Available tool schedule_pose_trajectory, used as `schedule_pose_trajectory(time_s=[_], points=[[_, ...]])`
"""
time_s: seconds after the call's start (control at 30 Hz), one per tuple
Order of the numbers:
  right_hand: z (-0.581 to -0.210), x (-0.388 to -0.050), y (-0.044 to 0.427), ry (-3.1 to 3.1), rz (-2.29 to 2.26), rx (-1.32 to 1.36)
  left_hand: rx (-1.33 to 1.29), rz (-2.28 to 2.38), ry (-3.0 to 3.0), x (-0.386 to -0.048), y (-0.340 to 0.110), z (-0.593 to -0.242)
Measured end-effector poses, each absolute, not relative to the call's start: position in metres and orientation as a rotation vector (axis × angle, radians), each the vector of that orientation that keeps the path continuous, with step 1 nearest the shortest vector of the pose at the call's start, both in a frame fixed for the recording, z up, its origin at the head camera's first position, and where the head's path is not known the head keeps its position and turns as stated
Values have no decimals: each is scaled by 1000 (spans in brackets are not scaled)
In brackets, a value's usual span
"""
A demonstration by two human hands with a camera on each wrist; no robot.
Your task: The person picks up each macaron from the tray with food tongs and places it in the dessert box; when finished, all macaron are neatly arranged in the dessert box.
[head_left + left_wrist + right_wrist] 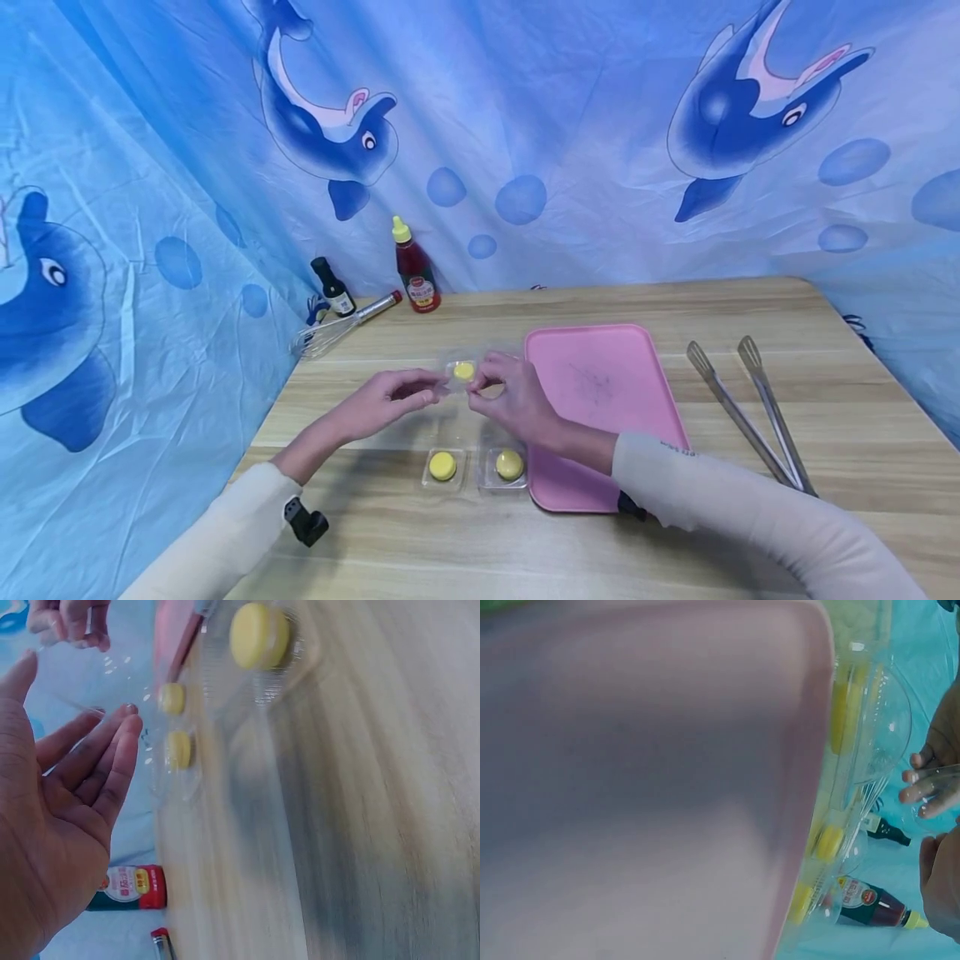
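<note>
A thin clear plastic lid (pixel 94 675) spans the space between my two hands. My left hand (pixel 393 404) holds one side between thumb and nearly straight fingers. The right hand (pixel 517 400) pinches the opposite side with its fingertips. Below them, round yellow macarons sit in clear plastic containers. One macaron (pixel 463 372) shows between the hands. Nearer me are a left macaron (pixel 442 466) and a right macaron (pixel 509 465). In the left wrist view, two farther macarons appear side by side, so one is hidden behind my right hand in the head view.
A pink tray (pixel 592 367) lies right of the containers, under my right forearm. Metal tongs (pixel 757 417) rest farther right. Along the back left are a whisk (pixel 341 325), a small dark bottle (pixel 333 287) and a red sauce bottle (pixel 417 271). A blue dolphin curtain (pixel 592 125) hangs behind the wooden table.
</note>
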State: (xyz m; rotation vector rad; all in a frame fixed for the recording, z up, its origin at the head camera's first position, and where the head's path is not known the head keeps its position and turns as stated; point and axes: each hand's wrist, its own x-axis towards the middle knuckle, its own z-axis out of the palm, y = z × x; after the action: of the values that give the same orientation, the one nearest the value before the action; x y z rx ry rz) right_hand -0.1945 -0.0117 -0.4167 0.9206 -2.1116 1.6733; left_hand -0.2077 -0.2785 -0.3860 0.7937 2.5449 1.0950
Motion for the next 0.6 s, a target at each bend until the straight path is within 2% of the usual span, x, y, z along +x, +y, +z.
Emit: schedule_pose_trajectory(time_s=[0.37, 0.6], points=[[-419, -195, -9, -2244, 1612, 945, 724, 1254, 2504, -208, -282, -386], [-419, -193, -5, -2369, 1820, 979, 726, 1249, 2578, -203, -282, -387]])
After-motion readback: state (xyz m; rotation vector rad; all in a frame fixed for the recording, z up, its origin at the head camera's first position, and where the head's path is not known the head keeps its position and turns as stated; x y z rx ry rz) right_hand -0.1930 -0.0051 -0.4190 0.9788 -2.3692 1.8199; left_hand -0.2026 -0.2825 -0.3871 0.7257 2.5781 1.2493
